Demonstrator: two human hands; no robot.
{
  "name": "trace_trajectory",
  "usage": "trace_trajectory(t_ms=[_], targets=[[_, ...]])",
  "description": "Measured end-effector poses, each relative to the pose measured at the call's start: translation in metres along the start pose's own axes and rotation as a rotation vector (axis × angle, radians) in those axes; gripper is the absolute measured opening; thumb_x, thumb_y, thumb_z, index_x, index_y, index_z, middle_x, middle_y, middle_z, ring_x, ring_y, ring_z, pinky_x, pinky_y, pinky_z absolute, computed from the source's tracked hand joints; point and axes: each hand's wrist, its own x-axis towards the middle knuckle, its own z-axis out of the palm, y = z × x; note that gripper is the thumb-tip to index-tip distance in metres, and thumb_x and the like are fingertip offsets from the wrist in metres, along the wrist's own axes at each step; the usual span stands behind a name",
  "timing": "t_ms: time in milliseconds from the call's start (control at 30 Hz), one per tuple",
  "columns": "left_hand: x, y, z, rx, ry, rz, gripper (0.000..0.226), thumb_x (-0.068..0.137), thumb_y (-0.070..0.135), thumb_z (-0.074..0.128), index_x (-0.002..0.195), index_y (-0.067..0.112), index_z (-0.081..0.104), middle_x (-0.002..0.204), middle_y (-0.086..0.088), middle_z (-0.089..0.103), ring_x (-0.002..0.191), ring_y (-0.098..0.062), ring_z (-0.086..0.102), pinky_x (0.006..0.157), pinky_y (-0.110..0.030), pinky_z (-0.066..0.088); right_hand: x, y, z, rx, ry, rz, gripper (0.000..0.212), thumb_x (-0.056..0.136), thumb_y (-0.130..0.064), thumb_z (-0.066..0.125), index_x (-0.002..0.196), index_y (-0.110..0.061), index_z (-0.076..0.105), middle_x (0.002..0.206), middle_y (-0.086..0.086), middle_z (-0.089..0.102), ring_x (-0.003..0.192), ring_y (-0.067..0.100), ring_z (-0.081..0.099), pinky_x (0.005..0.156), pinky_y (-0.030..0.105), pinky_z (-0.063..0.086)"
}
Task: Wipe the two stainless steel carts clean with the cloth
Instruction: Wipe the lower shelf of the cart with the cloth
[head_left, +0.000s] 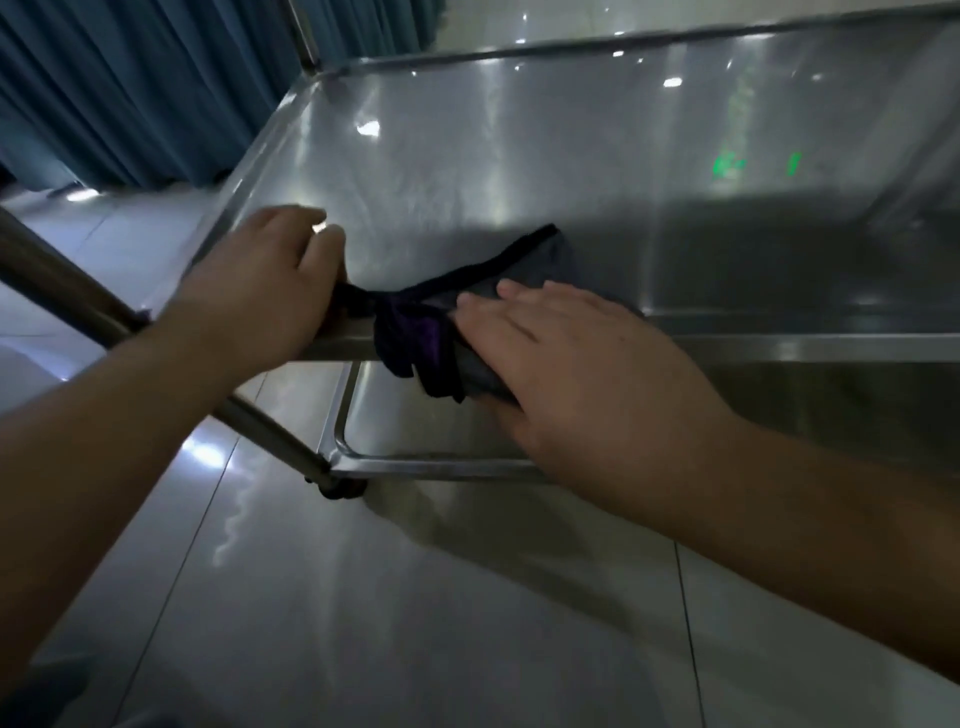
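A stainless steel cart (545, 130) fills the upper half of the view, its shiny top tray tilted toward me. A dark grey cloth (524, 260) with black edging and a purple patch lies over the tray's near rim and hangs down. My right hand (582, 364) lies flat on the cloth with fingers stretched out, pressing it onto the rim. My left hand (265, 286) grips the tray's near left corner, with the cloth's black edge running under its fingers. A lower shelf (395, 415) shows beneath. No second cart is in view.
The cart's round handle bar (67, 291) slants in from the left edge. A caster (337, 486) stands on the glossy tiled floor (363, 597). Blue curtains (130, 88) hang at the upper left.
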Motion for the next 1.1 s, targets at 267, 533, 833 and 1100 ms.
trace_trajectory(t_ms=[267,533,833,1100], targets=[[-0.028,0.025,-0.004,0.101,0.329,0.339,0.04,0.106,0.04,0.051,0.141,0.021,0.058,0.138,-0.009,0.058,0.119,-0.034,0.06,0.103,-0.051,0.047,-0.03,-0.02,0.006,-0.119,0.072,-0.204,0.04,0.098,-0.018,0.053,0.137,-0.015,0.062,0.141,0.006,0.063,0.138,0.03,0.053,0.119,0.043,0.034],[-0.093,0.013,0.038,0.005,0.373,0.748,0.029,0.103,0.025,0.053,0.114,0.007,0.073,0.107,-0.012,0.069,0.096,-0.033,0.063,0.087,-0.049,0.049,-0.045,-0.014,0.066,0.291,-0.507,0.044,0.021,0.102,-0.042,0.052,0.121,-0.038,0.056,0.107,-0.011,0.069,0.096,0.018,0.068,0.077,0.04,0.055],[-0.118,-0.071,0.145,-0.016,-0.601,0.06,0.031,0.11,0.05,0.037,0.125,0.034,0.059,0.126,0.001,0.061,0.118,-0.024,0.06,0.101,-0.045,0.051,-0.003,0.029,0.157,0.527,-0.507,0.411,0.026,0.098,-0.053,0.059,0.106,-0.029,0.066,0.086,-0.012,0.066,0.075,0.004,0.06,0.062,0.022,0.041],[-0.116,-0.116,0.185,0.03,-0.699,-0.168,0.052,0.109,0.052,0.046,0.154,0.025,0.049,0.162,-0.007,0.045,0.141,-0.032,0.05,0.116,-0.043,0.043,0.077,0.031,0.204,0.575,-0.25,0.556,0.025,0.099,-0.05,0.057,0.103,-0.026,0.059,0.08,-0.013,0.055,0.069,0.003,0.051,0.055,0.02,0.032]])
